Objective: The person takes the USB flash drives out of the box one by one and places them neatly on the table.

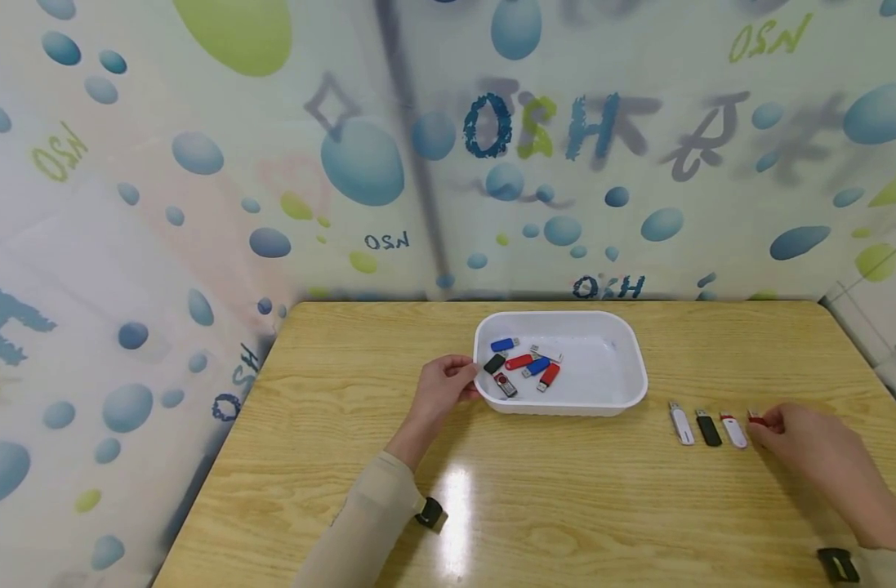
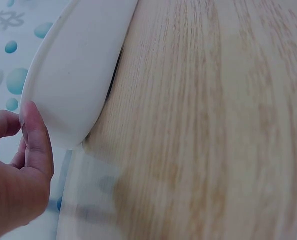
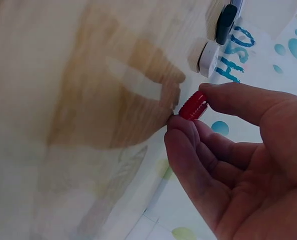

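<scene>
Toward the right edge of the pale wood-grain desk (image 1: 345, 343), the right hand (image 1: 815, 445) pinches a small red USB stick (image 3: 192, 104) between thumb and fingertips. This stick ends a row of four on the right; whether it touches the desk cannot be told. To its left lie, side by side and apart, a white USB stick with a red end (image 1: 733, 431), a flat black USB stick (image 1: 708, 429) and a slim white USB stick (image 1: 681, 426), their connectors toward the far edge.

Near the far edge, about midway between the left and right edges, stands a shallow white plastic tray (image 1: 598, 371) with rounded corners. The left hand (image 1: 440, 392) grips its rim at the left end.

Seven sticks lie scattered mainly in the tray's left half: a blue USB stick (image 1: 502, 345) near the far left corner, a dark USB stick (image 1: 495, 363) beside the left wall, a red-and-grey USB stick (image 1: 505, 385) near the near left corner, and, toward the middle, a red USB stick (image 1: 519, 362), a second blue USB stick (image 1: 537, 367), a thin white USB stick (image 1: 550, 354) and a second red USB stick (image 1: 549, 376).
</scene>
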`<move>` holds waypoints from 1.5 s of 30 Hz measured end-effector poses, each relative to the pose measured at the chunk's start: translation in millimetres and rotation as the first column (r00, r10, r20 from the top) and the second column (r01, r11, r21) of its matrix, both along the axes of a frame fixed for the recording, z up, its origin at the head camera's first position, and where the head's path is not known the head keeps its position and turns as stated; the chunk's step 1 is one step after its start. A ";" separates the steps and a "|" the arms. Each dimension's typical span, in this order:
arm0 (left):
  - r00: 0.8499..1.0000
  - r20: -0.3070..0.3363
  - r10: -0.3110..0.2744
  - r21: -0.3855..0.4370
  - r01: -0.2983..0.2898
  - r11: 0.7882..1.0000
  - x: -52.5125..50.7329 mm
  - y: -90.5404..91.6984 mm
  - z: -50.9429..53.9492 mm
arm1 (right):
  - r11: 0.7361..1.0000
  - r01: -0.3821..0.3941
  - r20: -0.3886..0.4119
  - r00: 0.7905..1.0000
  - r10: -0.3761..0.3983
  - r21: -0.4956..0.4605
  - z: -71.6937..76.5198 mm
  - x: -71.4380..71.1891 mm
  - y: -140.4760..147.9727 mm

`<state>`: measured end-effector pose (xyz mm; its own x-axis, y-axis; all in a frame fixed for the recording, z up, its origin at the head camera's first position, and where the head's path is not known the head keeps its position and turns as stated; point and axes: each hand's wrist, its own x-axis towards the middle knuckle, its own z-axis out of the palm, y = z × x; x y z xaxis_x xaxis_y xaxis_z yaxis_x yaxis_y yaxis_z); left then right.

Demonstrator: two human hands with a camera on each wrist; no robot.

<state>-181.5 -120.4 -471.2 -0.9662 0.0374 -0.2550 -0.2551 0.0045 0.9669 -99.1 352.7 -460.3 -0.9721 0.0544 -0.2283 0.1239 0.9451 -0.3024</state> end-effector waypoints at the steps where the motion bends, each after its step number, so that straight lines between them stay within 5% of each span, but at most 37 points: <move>1: 1.000 0.000 0.000 0.001 0.000 1.000 0.1 -0.1 0.0 | 1.000 -0.007 0.002 1.000 0.007 0.000 -0.1 0.0 -0.3; 26: 1.000 -0.001 -0.001 -0.002 0.001 1.000 1.8 0.0 1.4 | 1.000 -0.010 0.060 0.998 0.008 0.026 0.3 -4.6 -1.3; 32: 1.000 0.004 -0.002 -0.015 0.002 1.000 2.2 -0.4 3.3 | 1.000 -0.004 -0.001 1.000 0.004 -0.022 -4.3 2.3 0.5; 37: 1.000 -0.002 -0.002 -0.012 0.002 1.000 2.4 0.1 3.2 | 0.997 0.072 -0.070 0.995 -0.074 -0.027 7.6 3.5 4.6; 45: 1.000 0.007 0.007 0.005 -0.007 1.000 1.0 0.4 1.0 | 0.993 0.100 -0.300 0.947 -0.114 -0.061 24.9 7.4 -7.7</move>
